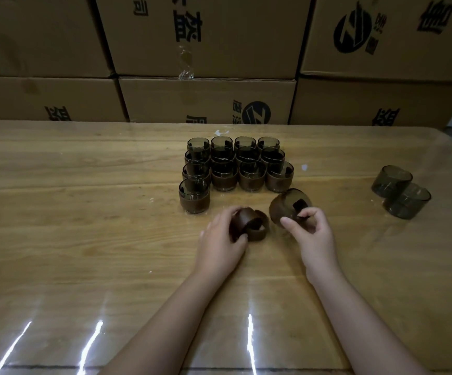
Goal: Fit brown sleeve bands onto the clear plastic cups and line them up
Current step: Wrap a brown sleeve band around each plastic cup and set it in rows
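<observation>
Several clear cups wearing brown sleeve bands stand in rows at the middle of the wooden table; one banded cup starts a nearer row at the left. My left hand grips loose brown sleeve bands lying on the table. My right hand holds a tilted cup with a brown band, fingers pinching its rim, just in front of the rows. Two bare clear cups lie on their sides at the right.
Stacked cardboard boxes with black print wall off the far edge of the table. A glossy clear film covers the tabletop and reflects light streaks near the front edge.
</observation>
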`<state>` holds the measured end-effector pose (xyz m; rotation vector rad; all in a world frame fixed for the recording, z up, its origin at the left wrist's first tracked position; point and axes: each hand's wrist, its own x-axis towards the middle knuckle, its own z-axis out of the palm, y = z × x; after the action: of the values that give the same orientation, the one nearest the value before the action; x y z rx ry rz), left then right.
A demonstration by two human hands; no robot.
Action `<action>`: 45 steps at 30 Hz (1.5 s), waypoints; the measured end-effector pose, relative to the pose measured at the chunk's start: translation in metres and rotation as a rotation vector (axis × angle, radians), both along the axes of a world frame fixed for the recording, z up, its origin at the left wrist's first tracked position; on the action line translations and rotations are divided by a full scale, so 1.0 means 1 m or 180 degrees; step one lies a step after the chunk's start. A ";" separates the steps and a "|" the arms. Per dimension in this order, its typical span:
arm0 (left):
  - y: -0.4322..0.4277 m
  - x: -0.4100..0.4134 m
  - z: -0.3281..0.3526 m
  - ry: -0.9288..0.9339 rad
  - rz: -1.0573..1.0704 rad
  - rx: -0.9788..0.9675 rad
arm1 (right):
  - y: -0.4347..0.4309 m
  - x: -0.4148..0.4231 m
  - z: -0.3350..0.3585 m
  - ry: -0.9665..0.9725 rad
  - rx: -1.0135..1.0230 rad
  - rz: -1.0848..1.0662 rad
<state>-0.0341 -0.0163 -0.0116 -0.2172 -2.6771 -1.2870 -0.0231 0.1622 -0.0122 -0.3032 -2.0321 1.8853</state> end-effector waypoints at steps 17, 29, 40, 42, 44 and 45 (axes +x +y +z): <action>0.005 0.010 0.010 0.0273 -0.0959 0.0002 | -0.012 -0.047 0.008 -0.0244 -0.0229 0.0325; 0.004 0.004 0.013 -0.0069 -0.1091 0.0718 | -0.032 -0.083 0.012 -0.0298 0.1088 0.0853; 0.009 -0.008 0.008 -0.0194 -0.0673 0.1086 | -0.049 -0.097 0.006 0.0176 0.1992 0.1248; 0.010 -0.009 0.007 -0.0203 -0.0648 0.0949 | -0.049 -0.098 0.004 0.0203 0.1982 0.1275; 0.010 -0.010 0.004 -0.0192 -0.0605 0.0881 | -0.048 -0.098 0.003 0.0212 0.1706 0.1320; 0.010 -0.010 0.004 -0.0171 -0.0580 0.0866 | -0.047 -0.097 0.003 0.0226 0.1549 0.1373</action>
<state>-0.0436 -0.0064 -0.0080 -0.4027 -2.5349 -1.7152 -0.1204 0.1150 -0.0094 0.3472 -2.5634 1.4985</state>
